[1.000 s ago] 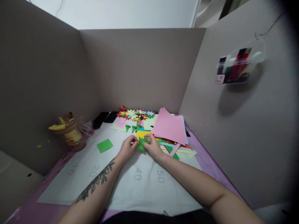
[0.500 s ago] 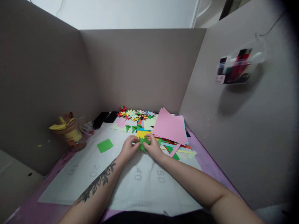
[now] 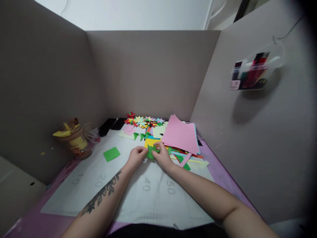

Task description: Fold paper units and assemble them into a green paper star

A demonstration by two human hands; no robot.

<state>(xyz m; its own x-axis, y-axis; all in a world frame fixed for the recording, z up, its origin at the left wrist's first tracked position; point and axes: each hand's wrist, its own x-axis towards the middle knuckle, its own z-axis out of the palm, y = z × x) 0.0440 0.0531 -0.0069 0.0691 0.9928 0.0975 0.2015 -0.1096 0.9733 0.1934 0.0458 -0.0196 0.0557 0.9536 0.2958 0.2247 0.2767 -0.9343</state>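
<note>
Between my two hands is a green folded paper star (image 3: 151, 152), held up just over the white sheet. My left hand (image 3: 136, 156) pinches its left point between thumb and fingers. My right hand (image 3: 162, 155) grips the right side, with the thumb on the near face and the fingers partly hidden behind. Beyond the hands lie several small green folded pieces (image 3: 142, 136). A flat green paper rectangle (image 3: 111, 154) rests to the left of my left hand.
Finished multicoloured paper stars (image 3: 142, 121) are heaped at the back. Pink sheets (image 3: 180, 134) and cut paper strips (image 3: 185, 159) lie at the right. A brown pot (image 3: 75, 137) and a clear cup (image 3: 92, 135) stand left. A clear holder (image 3: 257, 71) hangs on the right wall.
My left hand's fingers have closed closer together on the star's left edge, and the star has turned slightly. My right hand keeps almost the same place.
</note>
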